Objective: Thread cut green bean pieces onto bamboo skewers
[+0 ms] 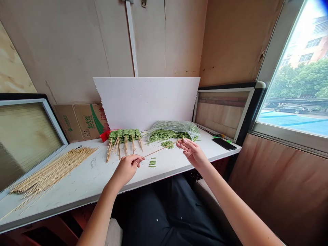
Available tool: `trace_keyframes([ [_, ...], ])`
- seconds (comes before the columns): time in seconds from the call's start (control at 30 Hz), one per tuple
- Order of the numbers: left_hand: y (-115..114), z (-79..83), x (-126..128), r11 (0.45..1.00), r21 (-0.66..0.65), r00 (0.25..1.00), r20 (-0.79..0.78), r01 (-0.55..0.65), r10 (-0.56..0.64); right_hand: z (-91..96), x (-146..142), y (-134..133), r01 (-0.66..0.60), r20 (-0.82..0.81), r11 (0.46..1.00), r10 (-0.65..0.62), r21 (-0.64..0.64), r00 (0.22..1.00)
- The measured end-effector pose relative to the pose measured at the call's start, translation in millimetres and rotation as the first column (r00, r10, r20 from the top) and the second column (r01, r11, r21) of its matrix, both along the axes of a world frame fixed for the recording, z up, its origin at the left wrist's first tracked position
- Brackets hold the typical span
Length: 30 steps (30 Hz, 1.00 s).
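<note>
My left hand (130, 167) is closed round the near end of a thin bamboo skewer (160, 149), which slants up to the right. At its far end, my right hand (191, 150) pinches a short green bean piece (182, 137) against the skewer tip; whether the tip has pierced it I cannot tell. Below the skewer, several cut bean pieces (152, 163) lie in a short column on the white table (102, 177). A small heap of cut bean pieces (167, 144) sits just behind the skewer.
Loose bamboo skewers (56, 165) are spread at the left. Finished bean skewers (125, 136) are stacked at the back, beside a red packet (104, 136) and a cardboard box (79, 121). A clear plastic bag (176, 128) holds long beans. A black phone (224, 144) lies near the right edge.
</note>
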State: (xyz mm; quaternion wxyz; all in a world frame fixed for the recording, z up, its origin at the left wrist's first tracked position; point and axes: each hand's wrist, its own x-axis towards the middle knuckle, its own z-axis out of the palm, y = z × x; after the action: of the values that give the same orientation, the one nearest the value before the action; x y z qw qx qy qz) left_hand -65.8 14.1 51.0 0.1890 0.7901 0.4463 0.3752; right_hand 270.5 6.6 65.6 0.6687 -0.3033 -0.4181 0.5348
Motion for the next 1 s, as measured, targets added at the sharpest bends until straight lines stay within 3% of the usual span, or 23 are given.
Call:
trace_keyframes([
  [0.57, 4.0, -5.5, -2.1, 1.000, -0.012, 1.000, 0.006, -0.001, 0.001, -1.1, -0.5, 0.3, 0.051, 0.000, 0.999, -0.051, 0.001, 0.999],
  [1.0, -1.9, 0.6, -1.0, 1.000, 0.004, 0.999, -0.043, -0.015, 0.016, -2.4, 2.4, 1.5, 0.104, 0.059, 0.994, -0.105, 0.021, 0.993],
])
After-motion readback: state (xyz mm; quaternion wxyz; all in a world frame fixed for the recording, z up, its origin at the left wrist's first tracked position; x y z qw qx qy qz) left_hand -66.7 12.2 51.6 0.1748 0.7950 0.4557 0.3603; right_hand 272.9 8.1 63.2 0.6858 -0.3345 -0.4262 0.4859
